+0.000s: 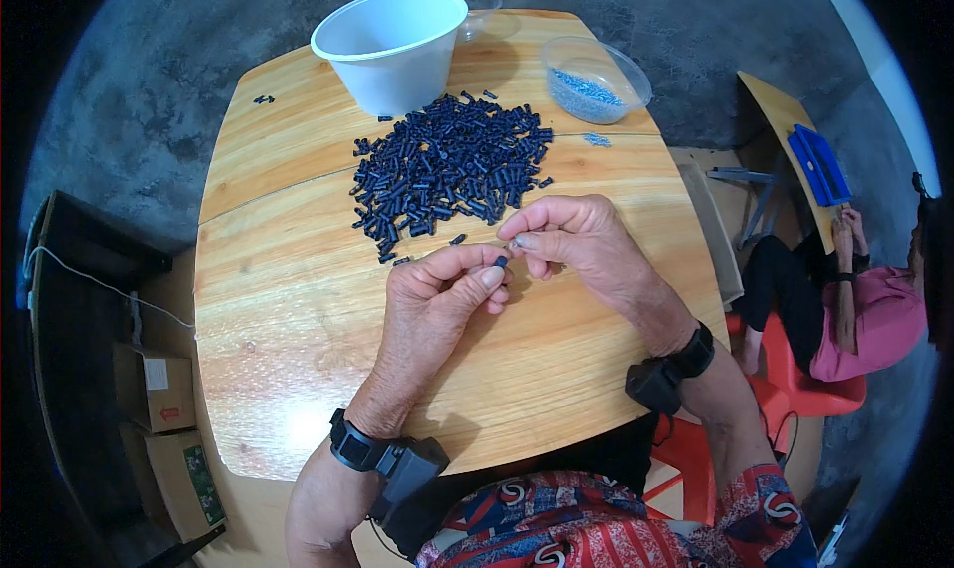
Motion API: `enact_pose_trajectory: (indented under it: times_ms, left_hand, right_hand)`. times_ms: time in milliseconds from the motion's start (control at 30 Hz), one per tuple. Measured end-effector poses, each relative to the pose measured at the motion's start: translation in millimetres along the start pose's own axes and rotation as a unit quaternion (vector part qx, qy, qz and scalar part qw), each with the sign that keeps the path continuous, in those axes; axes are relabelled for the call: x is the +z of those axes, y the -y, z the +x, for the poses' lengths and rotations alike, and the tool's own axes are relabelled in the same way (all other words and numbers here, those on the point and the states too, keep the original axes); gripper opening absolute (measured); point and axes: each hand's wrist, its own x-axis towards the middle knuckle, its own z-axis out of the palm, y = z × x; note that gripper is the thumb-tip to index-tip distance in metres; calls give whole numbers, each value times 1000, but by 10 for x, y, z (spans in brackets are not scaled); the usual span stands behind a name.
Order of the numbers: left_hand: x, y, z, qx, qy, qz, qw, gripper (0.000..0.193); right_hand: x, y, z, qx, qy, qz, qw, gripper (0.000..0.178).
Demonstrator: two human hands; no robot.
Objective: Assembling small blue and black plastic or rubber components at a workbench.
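My left hand (pixel 442 288) is closed, pinching a small black cylindrical part (pixel 501 262) between thumb and forefinger. Just to its right, my right hand (pixel 581 238) is closed too, its thumb and forefinger on a tiny silvery metal piece (pixel 513 245) whose exact kind is too small to tell. The fingertips of both hands nearly meet over the wooden table (pixel 288 339). Beyond them lies a large heap of similar black parts (pixel 447 165). A clear round tub (pixel 596 81) of small silvery metal pieces stands at the far right, with a few loose metal pieces (pixel 596 140) in front of it.
A white bucket (pixel 393 56) stands behind the heap, beside another clear bowl (pixel 479 6). A few black parts (pixel 263 99) lie at the far left. Cardboard boxes (pixel 164 389) are left of the table. On the right, another person (pixel 865 315) sits at a table with a blue tray (pixel 820 165).
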Motion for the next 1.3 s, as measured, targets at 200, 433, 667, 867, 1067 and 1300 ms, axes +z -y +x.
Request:
enact_pose_trajectory:
  times_ms: [200,433,667,867,1067,1300]
  left_hand:
    - [-16,-1,7,-1,11,-14,1000,16]
    - [-15,2,3,-2,11,-9,1000,15]
    - [-24,36,9,-5,8,2,1000,15]
    - [-28,55,4,-4,9,-9,1000,15]
    - [-9,19,-3,-33,14,-6,999,15]
    - [-19,-33,-7,-63,30,-40,997,15]
  right_hand:
    - [14,13,6,24,-1,2,1000,16]
    - [17,-35,6,-24,-8,-58,998,14]
    - [72,-13,-12,-49,-29,-112,992,11]
    - [100,-3,-32,-102,-28,-139,985,8]
    - [98,-36,-24,-202,-38,-228,952,7]
    - [111,7,-48,-118,-41,-146,981,7]
